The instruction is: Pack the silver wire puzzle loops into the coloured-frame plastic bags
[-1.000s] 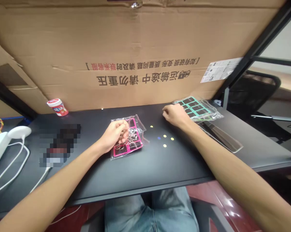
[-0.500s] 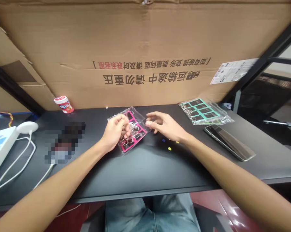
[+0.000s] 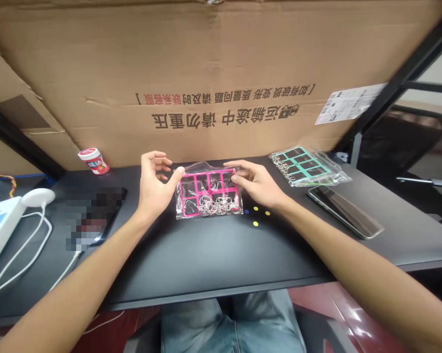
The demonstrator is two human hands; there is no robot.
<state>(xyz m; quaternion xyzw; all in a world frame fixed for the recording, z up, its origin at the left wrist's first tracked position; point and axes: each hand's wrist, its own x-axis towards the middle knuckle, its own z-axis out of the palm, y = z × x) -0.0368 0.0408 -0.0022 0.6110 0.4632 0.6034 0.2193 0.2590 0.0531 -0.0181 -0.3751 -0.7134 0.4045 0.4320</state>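
Observation:
A clear plastic bag (image 3: 186, 203) is held up in front of me over the desk. Inside it show a pink frame with dark square panels and several silver key rings gathered along the bottom. My right hand (image 3: 259, 184) pinches the bag's upper right corner between thumb and fingers. At the upper left corner is my left hand (image 3: 153, 184), its fingers spread and raised apart from the bag. Its thumb tip meets or overlaps that corner; which, I cannot tell.
Several small yellow and blue dots (image 3: 256, 223) lie by my right hand. Further right are bagged teal frames (image 3: 305, 164) and a phone (image 3: 344, 213). To the left stand a red-and-white jar (image 3: 94, 161), a partly blurred dark device (image 3: 107, 211) and a power strip (image 3: 0, 220). Cardboard (image 3: 221, 49) walls the back.
The bag has turned from tilted to roughly level, with its rings now along the bottom. My left hand has opened and moved left; my right hand has taken the right corner.

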